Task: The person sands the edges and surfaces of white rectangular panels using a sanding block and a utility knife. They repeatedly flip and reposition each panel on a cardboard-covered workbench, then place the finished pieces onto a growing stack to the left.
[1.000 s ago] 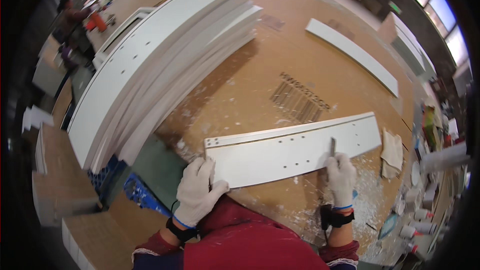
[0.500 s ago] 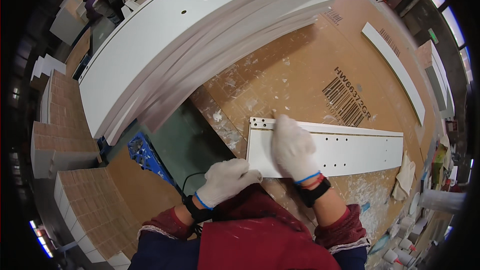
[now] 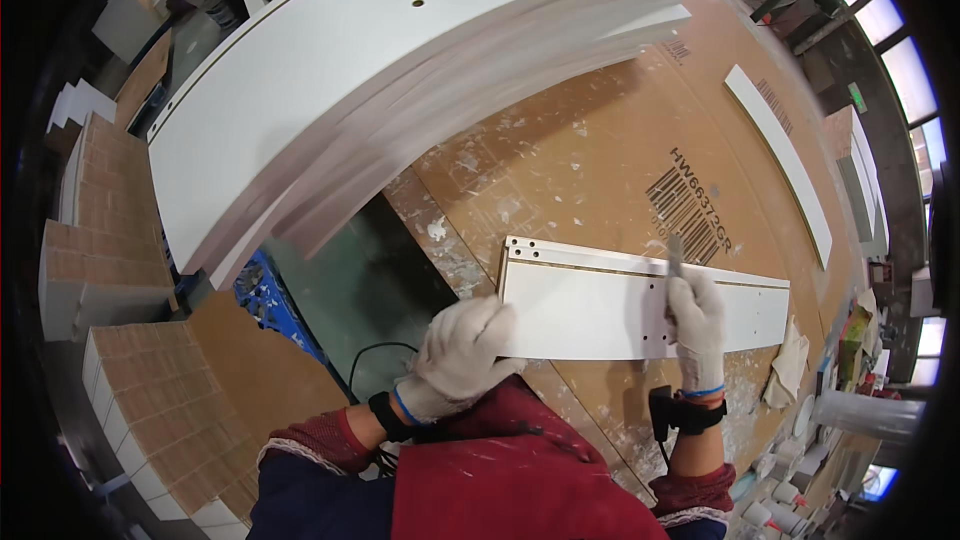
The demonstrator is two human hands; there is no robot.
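A long white panel (image 3: 590, 310) with drilled holes and a groove near its far edge lies on the cardboard-covered table. At its left end my left hand (image 3: 460, 350), in a white knit glove, has its fingers curled against the near corner. My right hand (image 3: 697, 320), gloved the same way, is over the panel's right half, closed around a thin grey blade-like tool (image 3: 675, 255), perhaps a putty knife. The blade points away from me and is blurred, and the glove hides its handle. I cannot tell whether the blade touches the panel.
A tall stack of curved white panels (image 3: 330, 70) stands at the far left. A narrow white strip (image 3: 785, 170) rests on the cardboard (image 3: 560, 155) to the right. Near the right edge are a crumpled cloth (image 3: 787, 370) and bottles. Stacked boards (image 3: 165, 420) stand at lower left.
My right hand has moved right along the panel from its left part, and the grey tool now shows in it. My left hand stays at the left end, slightly raised.
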